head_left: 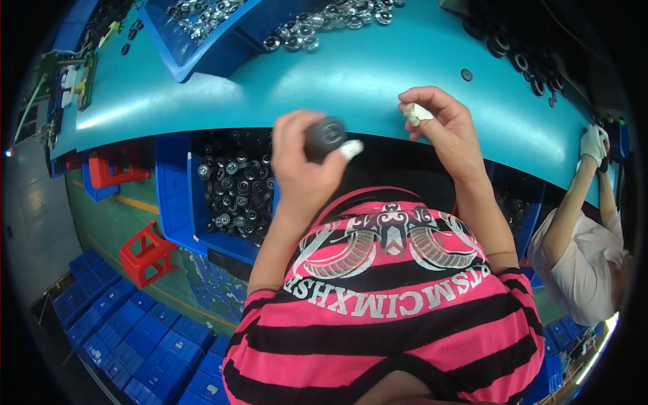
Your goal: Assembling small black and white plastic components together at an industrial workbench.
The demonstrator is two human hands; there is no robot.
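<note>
My left hand is closed around a black wheel, held just over the table's near edge and slightly blurred. White tape wraps that thumb. My right hand is up at the same edge, its thumb and index finger brought together. White tape covers that thumb too, and whether something small sits between the fingertips I cannot make out. Below my left hand, a blue bin holds many black wheels with shiny centres.
On the turquoise table are a blue tray, clear round parts, one small black disc and heaped black rings. A co-worker's gloved hand rests at the right. Red stools stand on the left floor.
</note>
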